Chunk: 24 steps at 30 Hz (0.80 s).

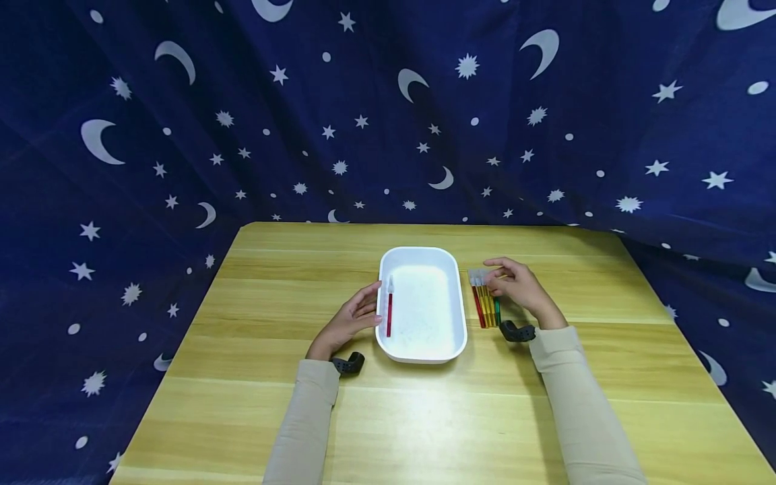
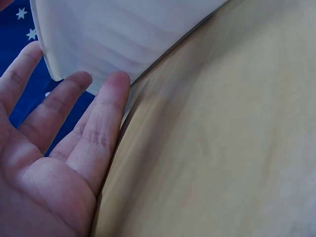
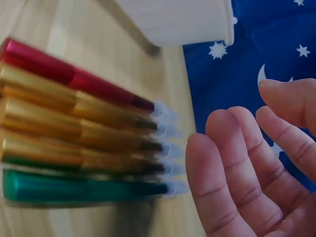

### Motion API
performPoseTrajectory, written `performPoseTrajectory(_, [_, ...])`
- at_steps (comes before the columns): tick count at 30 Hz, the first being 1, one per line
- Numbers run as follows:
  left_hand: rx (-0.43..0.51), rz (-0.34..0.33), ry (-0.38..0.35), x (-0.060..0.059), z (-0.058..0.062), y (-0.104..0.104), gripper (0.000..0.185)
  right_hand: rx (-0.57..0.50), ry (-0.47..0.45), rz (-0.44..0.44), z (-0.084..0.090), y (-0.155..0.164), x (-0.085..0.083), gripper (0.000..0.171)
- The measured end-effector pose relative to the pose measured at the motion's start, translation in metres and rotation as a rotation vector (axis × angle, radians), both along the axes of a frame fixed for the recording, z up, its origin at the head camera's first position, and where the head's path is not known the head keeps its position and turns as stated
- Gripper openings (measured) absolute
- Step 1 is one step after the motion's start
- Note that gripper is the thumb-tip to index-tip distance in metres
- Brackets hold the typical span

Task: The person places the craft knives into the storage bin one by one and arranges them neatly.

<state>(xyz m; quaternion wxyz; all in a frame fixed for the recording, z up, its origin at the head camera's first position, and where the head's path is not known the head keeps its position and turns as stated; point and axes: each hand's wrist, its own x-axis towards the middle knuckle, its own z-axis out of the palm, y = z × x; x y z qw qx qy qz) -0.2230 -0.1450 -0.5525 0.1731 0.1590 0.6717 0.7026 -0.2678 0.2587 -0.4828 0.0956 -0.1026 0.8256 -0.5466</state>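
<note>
Left hand [image 1: 351, 320] open against the tray [image 1: 451, 259], right hand [image 1: 515, 286] open over the pens [image 1: 483, 304]: best pinch one pen only, tray steadied.

Head camera overlooks the whole table [image 1: 254, 417].
Wrist cameras sit close, both sharing the white tray [image 1: 424, 259].

In the right wrist view the 5 pens [image 3: 84, 133] are blurred and cut off at the left edge; the tray [image 2: 123, 34] in the left wrist view is cropped.
</note>
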Motion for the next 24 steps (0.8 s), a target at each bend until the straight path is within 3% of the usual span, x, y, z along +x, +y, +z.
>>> performPoseTrajectory(24, [0.009,-0.003,-0.002,-0.001,-0.001,-0.001,0.078,0.019,-0.099,-0.071,-0.025,0.025,-0.014,0.05])
